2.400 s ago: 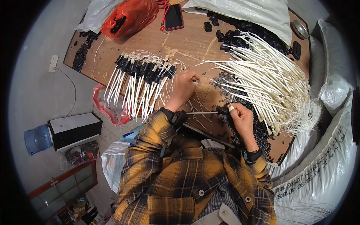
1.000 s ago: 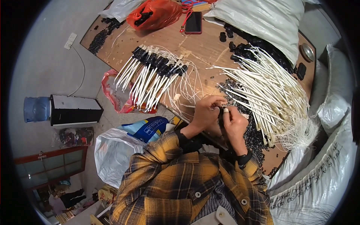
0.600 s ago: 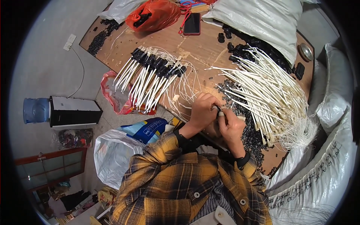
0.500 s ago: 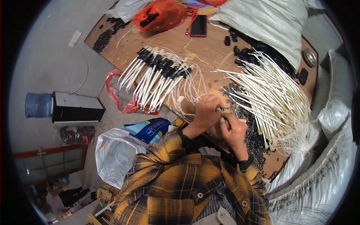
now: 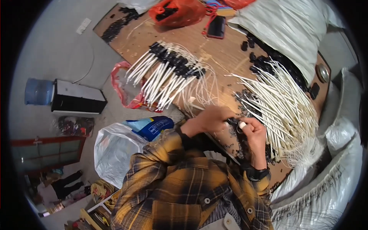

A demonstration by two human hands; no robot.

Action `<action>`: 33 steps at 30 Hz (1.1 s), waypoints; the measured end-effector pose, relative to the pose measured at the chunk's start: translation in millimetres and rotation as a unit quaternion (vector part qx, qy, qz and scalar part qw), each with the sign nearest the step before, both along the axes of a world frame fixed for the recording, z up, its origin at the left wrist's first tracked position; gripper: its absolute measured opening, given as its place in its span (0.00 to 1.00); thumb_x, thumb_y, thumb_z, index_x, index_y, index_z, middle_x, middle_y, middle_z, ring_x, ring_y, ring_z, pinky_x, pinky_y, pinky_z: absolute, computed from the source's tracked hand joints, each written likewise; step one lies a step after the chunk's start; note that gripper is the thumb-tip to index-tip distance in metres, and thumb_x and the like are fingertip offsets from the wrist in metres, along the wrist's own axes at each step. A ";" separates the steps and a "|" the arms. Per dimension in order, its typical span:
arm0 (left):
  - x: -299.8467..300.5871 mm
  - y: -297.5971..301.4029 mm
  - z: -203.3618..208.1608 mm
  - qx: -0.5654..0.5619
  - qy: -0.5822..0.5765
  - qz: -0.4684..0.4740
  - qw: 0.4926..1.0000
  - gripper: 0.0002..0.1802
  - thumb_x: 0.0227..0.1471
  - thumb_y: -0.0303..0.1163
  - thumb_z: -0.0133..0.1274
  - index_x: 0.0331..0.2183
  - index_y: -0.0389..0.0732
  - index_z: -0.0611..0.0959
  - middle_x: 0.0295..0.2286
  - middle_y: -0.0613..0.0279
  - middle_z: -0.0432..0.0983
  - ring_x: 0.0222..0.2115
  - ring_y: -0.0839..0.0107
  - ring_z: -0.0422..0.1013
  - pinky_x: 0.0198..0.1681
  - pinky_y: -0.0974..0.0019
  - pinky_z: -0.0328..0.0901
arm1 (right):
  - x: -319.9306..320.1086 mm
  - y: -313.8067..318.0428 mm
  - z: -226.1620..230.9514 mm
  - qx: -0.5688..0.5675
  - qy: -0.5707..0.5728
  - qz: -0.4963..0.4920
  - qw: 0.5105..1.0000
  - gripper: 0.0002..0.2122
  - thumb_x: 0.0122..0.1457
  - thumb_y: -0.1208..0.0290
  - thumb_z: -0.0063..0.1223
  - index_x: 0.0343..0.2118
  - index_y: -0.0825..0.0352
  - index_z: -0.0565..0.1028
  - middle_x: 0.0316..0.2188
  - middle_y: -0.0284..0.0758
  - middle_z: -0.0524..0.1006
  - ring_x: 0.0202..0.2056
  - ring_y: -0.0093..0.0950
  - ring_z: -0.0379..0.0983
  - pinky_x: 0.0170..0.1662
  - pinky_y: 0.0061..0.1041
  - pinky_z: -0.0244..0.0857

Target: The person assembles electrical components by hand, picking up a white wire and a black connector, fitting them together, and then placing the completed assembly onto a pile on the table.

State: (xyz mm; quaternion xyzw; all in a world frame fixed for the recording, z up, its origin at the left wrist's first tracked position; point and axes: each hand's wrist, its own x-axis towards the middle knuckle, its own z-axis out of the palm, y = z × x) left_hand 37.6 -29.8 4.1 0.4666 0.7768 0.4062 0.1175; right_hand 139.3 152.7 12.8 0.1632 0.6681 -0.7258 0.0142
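The right hand pinches a small black fitting directly between the hands. The left hand is at the fitting's left; blur prevents telling its grip. Step in hand, as judged: manipulating the fitting two-handed. The next move calls for a steady right-hand pinch.

Left of the hands, below table level: an open white sack, contents unclear. Ahead of the hands: an orange bag containing black pieces.
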 end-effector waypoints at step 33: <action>43.3 -56.7 -22.1 -0.025 0.229 0.168 0.959 0.12 0.25 0.26 0.55 0.20 0.35 0.74 0.21 0.53 0.68 0.22 0.52 0.69 0.22 0.53 0.62 | -71.5 -56.9 25.9 0.142 -0.051 0.424 0.893 0.16 0.52 0.68 0.61 0.42 0.69 0.78 0.42 0.38 0.78 0.44 0.28 0.72 0.49 0.26 0.65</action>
